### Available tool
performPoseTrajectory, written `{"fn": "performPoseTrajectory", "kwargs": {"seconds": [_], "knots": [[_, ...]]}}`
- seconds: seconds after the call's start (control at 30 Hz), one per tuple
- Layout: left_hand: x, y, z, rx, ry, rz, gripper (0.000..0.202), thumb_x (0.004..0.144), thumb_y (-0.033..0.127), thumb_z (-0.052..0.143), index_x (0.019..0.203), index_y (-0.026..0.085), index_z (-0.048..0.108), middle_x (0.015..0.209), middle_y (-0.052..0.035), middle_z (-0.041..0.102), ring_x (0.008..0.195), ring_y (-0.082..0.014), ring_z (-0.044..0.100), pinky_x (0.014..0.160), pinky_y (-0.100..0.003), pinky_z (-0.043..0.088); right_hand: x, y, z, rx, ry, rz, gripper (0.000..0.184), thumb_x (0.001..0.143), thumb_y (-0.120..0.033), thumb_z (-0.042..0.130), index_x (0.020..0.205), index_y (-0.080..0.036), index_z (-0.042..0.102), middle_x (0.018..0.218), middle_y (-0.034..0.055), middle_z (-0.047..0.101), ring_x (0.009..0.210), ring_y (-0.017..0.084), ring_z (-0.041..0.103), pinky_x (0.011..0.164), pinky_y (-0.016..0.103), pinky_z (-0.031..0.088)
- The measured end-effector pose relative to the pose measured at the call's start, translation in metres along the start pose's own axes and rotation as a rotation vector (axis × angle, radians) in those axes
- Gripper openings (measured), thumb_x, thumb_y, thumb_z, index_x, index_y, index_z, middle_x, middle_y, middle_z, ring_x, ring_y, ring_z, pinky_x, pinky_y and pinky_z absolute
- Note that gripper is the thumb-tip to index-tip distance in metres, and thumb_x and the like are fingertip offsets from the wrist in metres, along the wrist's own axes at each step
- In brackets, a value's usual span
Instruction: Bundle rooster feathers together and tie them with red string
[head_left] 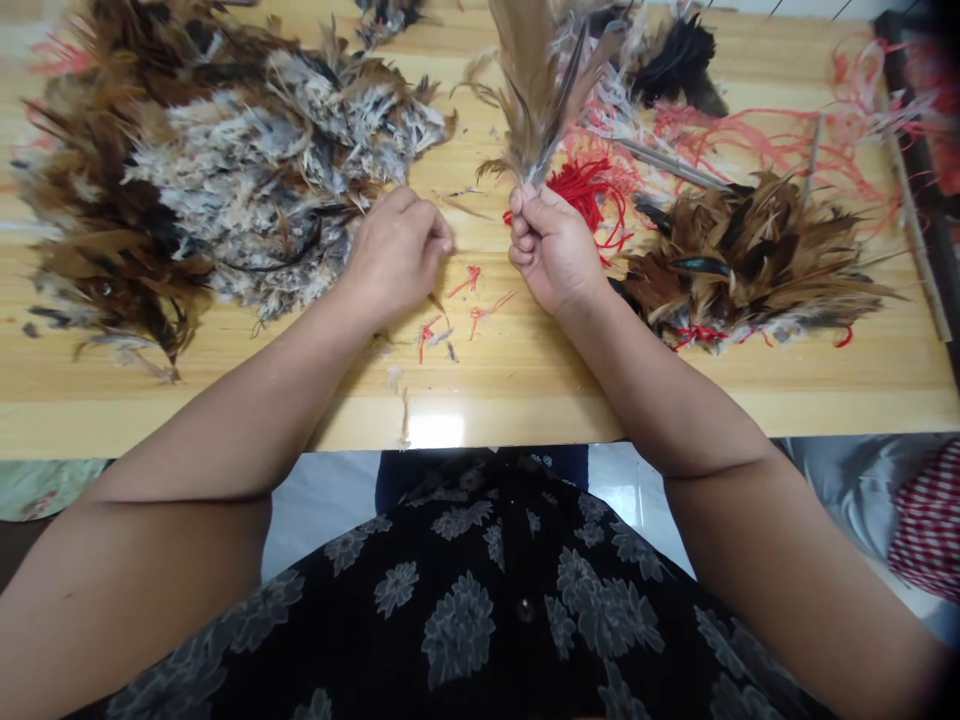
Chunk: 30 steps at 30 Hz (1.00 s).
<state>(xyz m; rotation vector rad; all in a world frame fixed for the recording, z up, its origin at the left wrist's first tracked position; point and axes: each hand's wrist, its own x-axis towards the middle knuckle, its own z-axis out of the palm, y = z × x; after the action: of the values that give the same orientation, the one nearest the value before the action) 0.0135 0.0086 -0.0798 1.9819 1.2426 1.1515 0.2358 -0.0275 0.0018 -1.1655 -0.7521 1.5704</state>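
Note:
My right hand [556, 243] is closed, pinching a small bunch of brown feathers [529, 85] by the quill ends, their tips fanning upward. Behind that hand lies a bundle of red string [589, 195]. My left hand [401, 250] rests at the right edge of a big heap of grey-white and brown feathers [247, 190]. Its fingers are curled in, and whatever they may hold is hidden. Between the two hands, short knotted bits of red string [471, 280] and feather scraps are scattered on the wooden table [525, 390].
To the right sits a pile of brown feather bunches [750, 260] with red ties at the base. Pink plastic string [757, 150] tangles behind it, near a black feather tuft [682, 65]. A dark frame [911, 170] stands along the table's right side.

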Motion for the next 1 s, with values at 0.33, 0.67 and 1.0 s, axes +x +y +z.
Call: {"fn": "performPoseTrajectory", "kwargs": {"seconds": [0.33, 0.67, 1.0], "knots": [[-0.005, 0.059, -0.004, -0.146, -0.028, -0.140, 0.043, 0.095, 0.075, 0.091, 0.104, 0.032, 0.087, 0.109, -0.0063, 0.089, 0.117, -0.0373, 0.078, 0.111, -0.055, 0.061, 0.010, 0.033, -0.006, -0.232, -0.170, -0.172, 0.040, 0.120, -0.033, 0.074, 0.085, -0.023, 0.057, 0.079, -0.0048, 0.052, 0.073, 0.010, 0.045, 0.070, 0.021, 0.044], [0.004, 0.020, -0.020, -0.101, 0.125, -0.083, 0.063, 0.089, 0.090, 0.096, 0.106, 0.030, 0.085, 0.106, -0.0071, 0.076, 0.117, -0.0370, 0.066, 0.112, -0.059, 0.049, 0.021, 0.020, -0.018, -0.113, -0.062, -0.128, 0.043, 0.114, -0.031, 0.080, 0.083, -0.024, 0.051, 0.073, -0.0082, 0.041, 0.061, 0.008, 0.035, 0.057, 0.019, 0.032], [0.028, 0.006, -0.013, 0.004, 0.024, -0.052, 0.045, 0.078, 0.067, 0.106, 0.095, 0.035, 0.080, 0.094, -0.0044, 0.063, 0.120, -0.0359, 0.050, 0.128, -0.058, 0.039, 0.025, 0.011, -0.021, 0.000, 0.010, -0.099, 0.037, 0.116, -0.024, 0.073, 0.085, -0.023, 0.053, 0.070, -0.0086, 0.047, 0.057, 0.006, 0.038, 0.055, 0.018, 0.030]]}}
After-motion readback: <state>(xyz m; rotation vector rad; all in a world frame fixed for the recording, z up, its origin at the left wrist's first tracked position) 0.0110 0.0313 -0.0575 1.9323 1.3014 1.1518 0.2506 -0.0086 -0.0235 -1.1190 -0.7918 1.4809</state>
